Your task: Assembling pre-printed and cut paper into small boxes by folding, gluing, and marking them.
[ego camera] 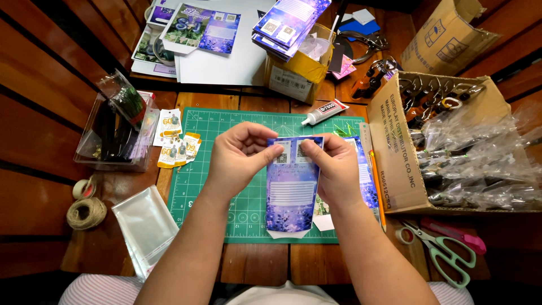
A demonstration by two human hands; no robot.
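Surface: a wooden bench (254,265) of reddish-brown planks, with a green cutting mat (209,186) lying in its middle.
Room: dark slatted wood boards run along the far left and near right; little else of the room shows.
Held thing: one purple printed card (292,186) stands over the middle of the mat, its top edge between both hands.
Left hand: the left hand (237,158) has its grip pinched on the card's top left corner, thumb in front.
Right hand: the right hand (336,166) has its grip closed on the card's top right edge.
Cardboard boxes: three; one large box (395,164) at right filled with clear-bagged items, one small box (293,79) far centre carrying a stack of purple cards (288,22), one more box (446,36) at far right.
Scissors: one pair, green-handled scissors (446,254), near right.
Glue: one white glue tube (324,112) just beyond the mat.
Pencil: one orange pencil (377,189) along the mat's right edge.
Left side: one clear plastic bin (113,135), one clear sleeve (147,226), one ball of twine (86,213), one tape roll (83,188).
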